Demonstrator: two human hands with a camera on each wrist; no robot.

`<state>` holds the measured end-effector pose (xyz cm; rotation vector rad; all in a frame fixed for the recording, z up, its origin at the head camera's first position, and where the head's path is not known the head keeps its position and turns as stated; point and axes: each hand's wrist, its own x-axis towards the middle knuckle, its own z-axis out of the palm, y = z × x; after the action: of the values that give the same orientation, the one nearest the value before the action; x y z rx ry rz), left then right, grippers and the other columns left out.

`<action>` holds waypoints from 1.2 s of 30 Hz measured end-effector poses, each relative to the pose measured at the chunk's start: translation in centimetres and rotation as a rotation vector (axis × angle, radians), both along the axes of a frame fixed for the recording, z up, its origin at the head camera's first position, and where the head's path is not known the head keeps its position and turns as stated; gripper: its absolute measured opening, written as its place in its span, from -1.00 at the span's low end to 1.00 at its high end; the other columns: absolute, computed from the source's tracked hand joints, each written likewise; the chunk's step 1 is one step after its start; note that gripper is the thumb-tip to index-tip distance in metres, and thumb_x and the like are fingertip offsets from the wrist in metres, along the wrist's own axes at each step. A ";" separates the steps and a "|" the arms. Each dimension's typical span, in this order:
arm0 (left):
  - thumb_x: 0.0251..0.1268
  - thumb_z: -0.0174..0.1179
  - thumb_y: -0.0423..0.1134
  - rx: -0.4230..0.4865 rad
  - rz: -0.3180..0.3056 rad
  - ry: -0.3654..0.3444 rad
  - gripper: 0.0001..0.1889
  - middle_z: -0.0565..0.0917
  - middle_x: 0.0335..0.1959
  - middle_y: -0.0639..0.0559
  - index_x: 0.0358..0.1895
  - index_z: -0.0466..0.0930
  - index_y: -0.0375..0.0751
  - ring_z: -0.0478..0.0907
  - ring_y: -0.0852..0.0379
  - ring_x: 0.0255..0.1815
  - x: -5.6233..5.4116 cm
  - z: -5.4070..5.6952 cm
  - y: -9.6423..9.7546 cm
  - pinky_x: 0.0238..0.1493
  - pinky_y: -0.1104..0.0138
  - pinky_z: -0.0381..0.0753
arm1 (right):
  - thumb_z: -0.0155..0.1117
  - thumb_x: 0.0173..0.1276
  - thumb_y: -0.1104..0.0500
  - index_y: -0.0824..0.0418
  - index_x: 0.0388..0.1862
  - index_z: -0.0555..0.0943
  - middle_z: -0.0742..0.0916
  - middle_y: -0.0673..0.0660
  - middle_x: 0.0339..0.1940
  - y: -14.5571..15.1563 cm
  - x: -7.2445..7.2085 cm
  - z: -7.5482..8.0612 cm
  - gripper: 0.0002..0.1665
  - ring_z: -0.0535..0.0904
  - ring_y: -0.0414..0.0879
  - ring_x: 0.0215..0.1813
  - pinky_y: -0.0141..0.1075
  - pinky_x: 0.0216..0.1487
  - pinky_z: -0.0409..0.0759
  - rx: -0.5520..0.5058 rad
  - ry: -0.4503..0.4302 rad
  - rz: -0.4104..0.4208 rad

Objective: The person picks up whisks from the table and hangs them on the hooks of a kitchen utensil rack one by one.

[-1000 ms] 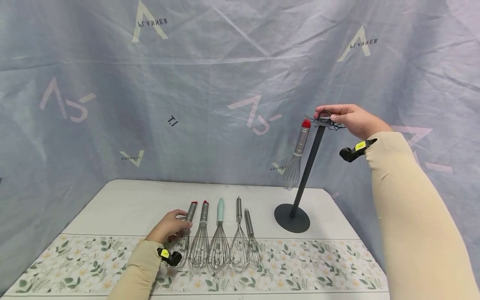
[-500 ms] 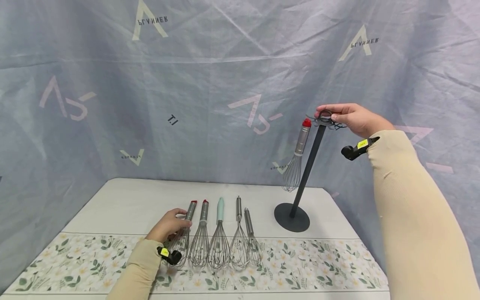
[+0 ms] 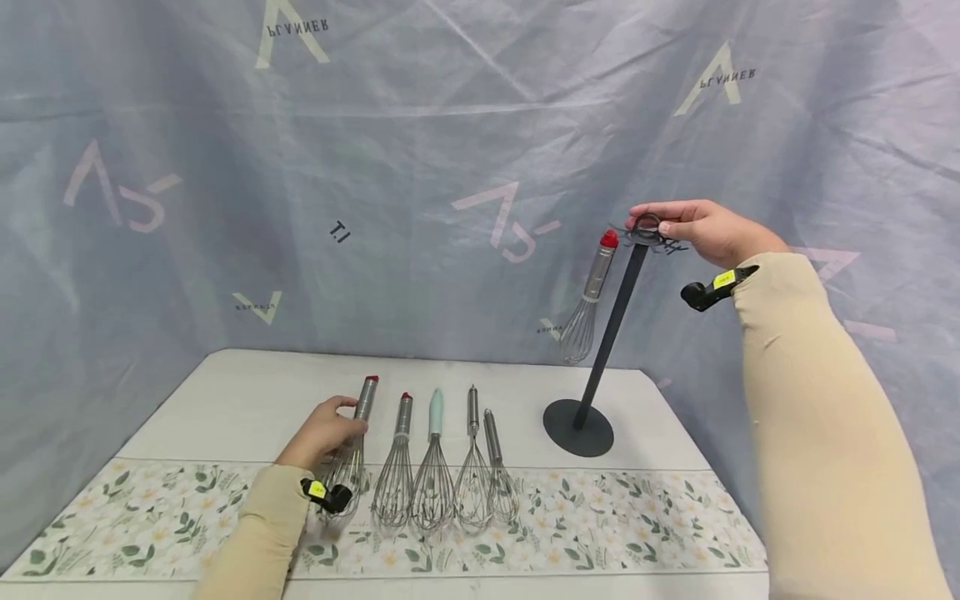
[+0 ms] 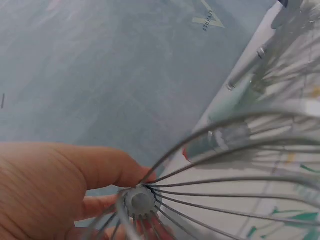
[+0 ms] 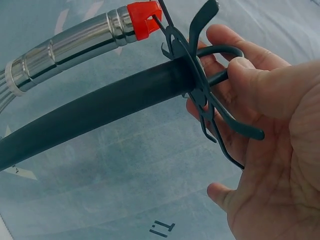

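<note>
Holding the leftmost whisk (image 3: 365, 400) by its metal handle, the left grip (image 3: 321, 435) is curled around it next to the point where the wires spread; whether those wires touch the worktop (image 3: 262, 392) cannot be determined from where I stand. The red end of this handle points away from the person. To its right, four units lie side by side, wires toward the person and over a floral strip (image 3: 187, 521): a second red-tipped whisk (image 3: 402, 442), a green-handled whisk (image 3: 436, 423), a long metal whisk (image 3: 473, 421) and a shorter metal whisk (image 3: 492, 440). Well apart, farther right, a dark stand (image 3: 611, 333) rests on its round base (image 3: 557, 418). From a hook at the left side of its head, a hanging whisk (image 3: 597, 277) is suspended by its red tip, wires downward, beside the post. At the far right, the right grip (image 3: 712, 233) clasps the ring (image 5: 235, 49) atop the stand between thumb and fingers; a beige sleeve (image 3: 832, 417) covers that arm.
</note>
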<state>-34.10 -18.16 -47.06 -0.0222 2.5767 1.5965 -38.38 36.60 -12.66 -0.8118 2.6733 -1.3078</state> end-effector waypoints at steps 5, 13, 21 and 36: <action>0.34 0.24 -0.29 0.006 0.004 0.037 -0.32 0.61 -0.07 -0.31 0.48 0.21 -0.36 0.61 -0.04 -0.30 -0.4 2.1 0.5 -0.38 0.14 0.64 | -0.02 0.65 0.23 0.10 0.51 0.42 0.67 -0.23 0.18 0.3 0.2 0.3 -0.49 0.49 -0.38 0.25 -0.46 0.21 0.29 -0.003 0.026 0.012; 0.36 0.22 -0.27 0.001 0.013 0.118 -0.34 0.59 -0.02 -0.31 0.48 0.24 -0.30 0.62 -0.03 -0.29 -1.5 5.2 1.8 -0.39 0.20 0.67 | 0.03 0.64 0.17 0.07 0.53 0.40 0.62 -0.23 0.27 0.0 0.5 0.4 -0.48 0.46 -0.41 0.26 -0.52 0.19 0.35 0.052 0.009 -0.067; 0.37 0.23 -0.29 0.063 -0.035 0.186 -0.34 0.52 0.09 -0.33 0.49 0.22 -0.25 0.64 -0.11 -0.25 -1.9 8.9 4.0 -0.35 0.16 0.71 | 0.01 0.65 0.19 0.17 0.54 0.36 0.63 -0.24 0.24 -0.3 0.5 0.1 -0.47 0.47 -0.42 0.27 -0.53 0.17 0.36 0.067 0.033 -0.077; 0.35 0.21 -0.30 0.044 -0.127 0.249 -0.30 0.58 0.08 -0.27 0.52 0.18 -0.18 0.62 -0.11 -0.14 -2.2 15.2 7.3 -0.39 0.18 0.70 | 0.01 0.65 0.13 0.17 0.57 0.32 0.65 -0.28 0.18 -0.9 0.5 -0.2 -0.43 0.45 -0.43 0.26 -0.56 0.11 0.38 0.094 0.079 -0.134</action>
<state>-36.27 -10.87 -31.90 0.3586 2.6559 1.7050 -37.85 35.71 -12.86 -0.6989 2.8714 -1.1875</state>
